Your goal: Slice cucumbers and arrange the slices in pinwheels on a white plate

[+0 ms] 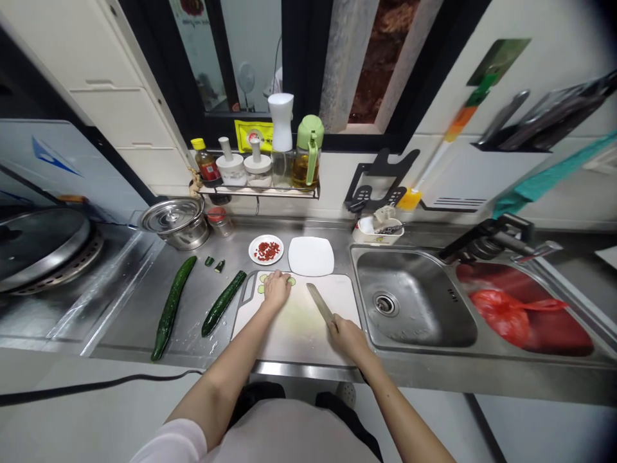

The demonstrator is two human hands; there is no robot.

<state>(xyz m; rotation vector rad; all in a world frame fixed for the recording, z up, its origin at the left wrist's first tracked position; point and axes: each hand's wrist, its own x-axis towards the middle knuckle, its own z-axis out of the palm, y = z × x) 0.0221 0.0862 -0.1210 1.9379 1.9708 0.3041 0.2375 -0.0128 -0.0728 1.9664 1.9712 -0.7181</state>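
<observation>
My left hand [277,288] is at the upper left of a white cutting board [294,344], fingers bent down and closed over pale green cucumber slices [261,289]. Some slices show on either side of the fingers; those beneath are hidden. Over the board's right half, my right hand [346,334] grips a knife [320,302] by its handle, the blade slanting up and to the left. Left of the board lie a shorter cucumber [223,303] and a longer whole one [174,307]. Two small cucumber end pieces [219,265] rest above them.
Behind the board stand a small plate of chopped red pieces [267,249] and a white square plate [311,256]. A steel sink [414,302] adjoins on the right, with a red bag [504,312] beyond. A lidded pot [176,222] and condiment rack [260,191] stand behind.
</observation>
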